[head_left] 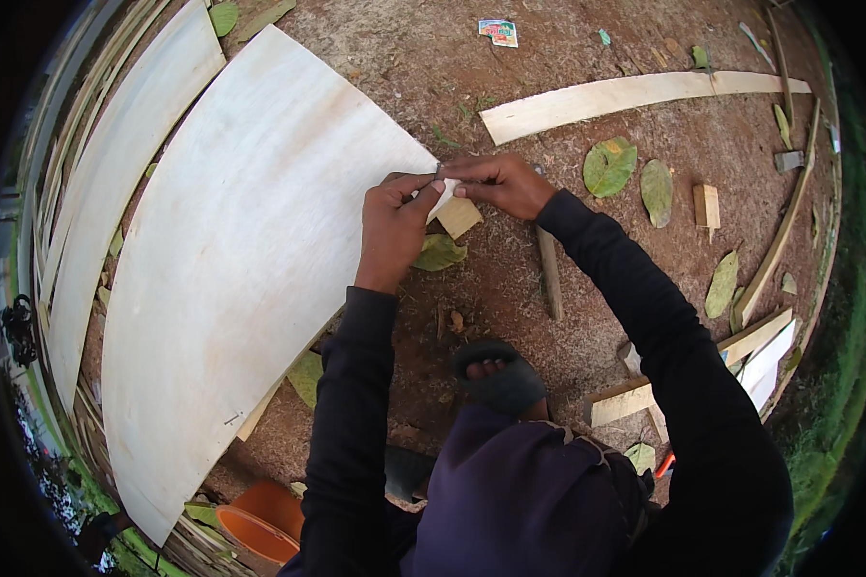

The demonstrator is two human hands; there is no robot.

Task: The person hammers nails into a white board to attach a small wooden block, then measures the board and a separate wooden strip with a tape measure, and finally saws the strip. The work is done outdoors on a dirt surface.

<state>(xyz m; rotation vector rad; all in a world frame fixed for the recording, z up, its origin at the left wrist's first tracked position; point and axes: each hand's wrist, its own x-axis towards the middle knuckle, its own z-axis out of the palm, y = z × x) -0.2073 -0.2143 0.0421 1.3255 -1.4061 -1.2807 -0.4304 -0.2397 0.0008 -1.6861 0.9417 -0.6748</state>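
Head view looked down at bare brown ground. I saw the left hand and right hand meeting at the right edge of a big pale veneer sheet. Both hands pinched a small white scrap between thumbs and fingertips; left hand gripped its lower end, right hand its upper end. Could not tell whether the scrap was joined to the sheet's edge or merely lay against it. A small wood block sat just below the scrap, touching the sheet's corner area. A green leaf lay under the left hand.

Sheet lay flat, curving toward the lower left, overlapping a second sheet further left. A long pale strip lay beyond the hands, apart from them. A thin stick lay under the right forearm. Sandalled foot was planted near the knees. Orange bowl sat at the lower edge by the left elbow. Offcuts and leaves were scattered to the right.
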